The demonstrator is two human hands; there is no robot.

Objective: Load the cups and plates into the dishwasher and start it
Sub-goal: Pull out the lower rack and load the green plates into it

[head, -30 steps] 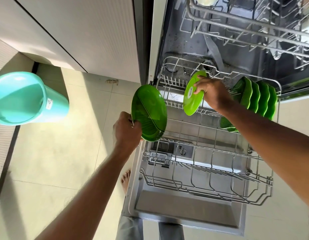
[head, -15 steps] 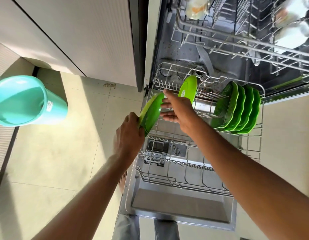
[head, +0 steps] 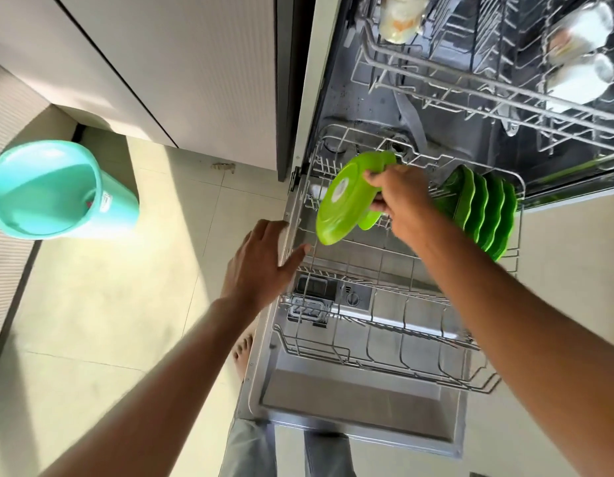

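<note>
Gripping a bright green plate (head: 343, 204) in the right hand (head: 401, 201), with fingers and thumb curled over its upper right edge, and tilting it underside-out above the back left corner of the lower rack (head: 384, 366) of an open dishwasher. Reaching in from the lower right with that arm stretched nearly straight across the rack. Spreading the left hand (head: 264, 266) flat and loose just beside the rack's left rim, holding nothing; not showing clearly whether the fingertips are touching the wire. Partly hiding a second green plate (head: 370, 220) behind the held one; not showing whether the right hand is pinching that one as well.

Displaying a round white sticker (head: 343, 184) on the held plate's underside, with print too small to read. Displaying another small label (head: 107, 204) on the side of a teal bin (head: 58, 191) on the floor tiles at far left, equally unreadable.

Counting four more green plates (head: 484, 211) standing on edge in a close row at the lower rack's right side. Counting three pale cups (head: 579, 82), blurred, in the upper rack (head: 470, 98): one with an orange marking at top centre, two white at right. Counting one detergent dispenser (head: 315, 294) and one round dial (head: 353, 299) on the lowered door (head: 350, 397), and one bare foot (head: 243, 349) beside it.
</note>
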